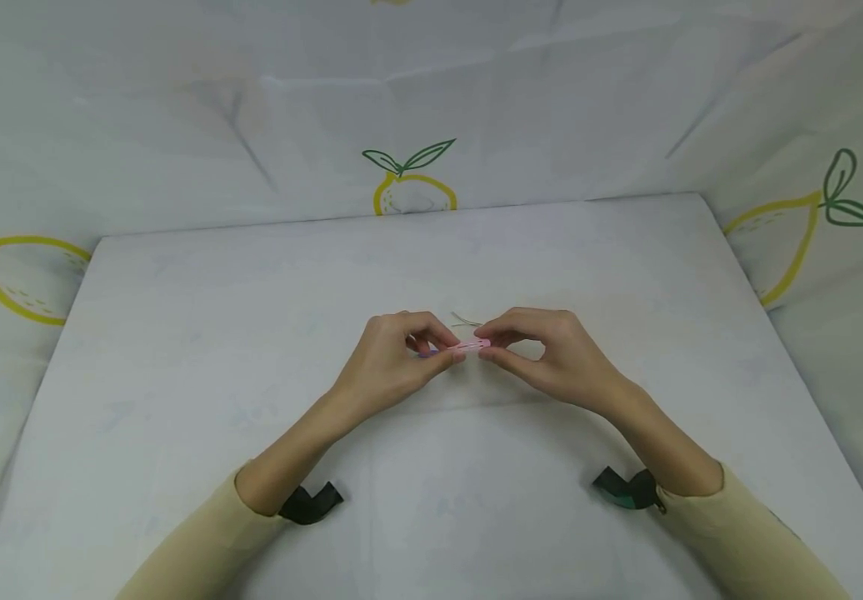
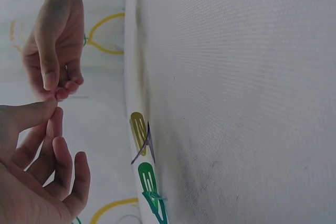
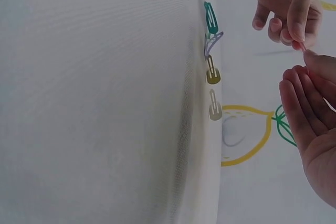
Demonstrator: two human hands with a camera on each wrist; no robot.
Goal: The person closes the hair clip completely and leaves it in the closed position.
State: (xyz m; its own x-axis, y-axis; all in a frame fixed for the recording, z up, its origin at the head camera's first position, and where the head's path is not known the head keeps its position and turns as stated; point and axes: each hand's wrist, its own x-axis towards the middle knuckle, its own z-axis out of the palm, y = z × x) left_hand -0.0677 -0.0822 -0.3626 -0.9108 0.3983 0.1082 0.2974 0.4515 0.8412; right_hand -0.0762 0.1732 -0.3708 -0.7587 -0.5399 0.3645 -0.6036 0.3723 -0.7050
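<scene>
A pink snap hair clip (image 1: 471, 345) is held up between both hands above the table. My left hand (image 1: 405, 354) pinches one end between thumb and fingertips. The other end is gripped by thumb and fingers of my right hand (image 1: 544, 350). In the right wrist view only a thin pink edge (image 3: 303, 47) of the clip shows between the fingertips. Beyond the hands lie several more clips on the table: a teal-green one (image 3: 211, 18), a purple one (image 3: 214, 41), an olive one (image 3: 212, 72) and a pale one (image 3: 215, 106). Fingers hide most of these in the head view.
The white-covered table (image 1: 177, 333) spreads around the hands. A white cloth with printed lemons (image 1: 415, 196) hangs behind and at the sides. Black straps (image 1: 313, 504) show at both sleeve cuffs.
</scene>
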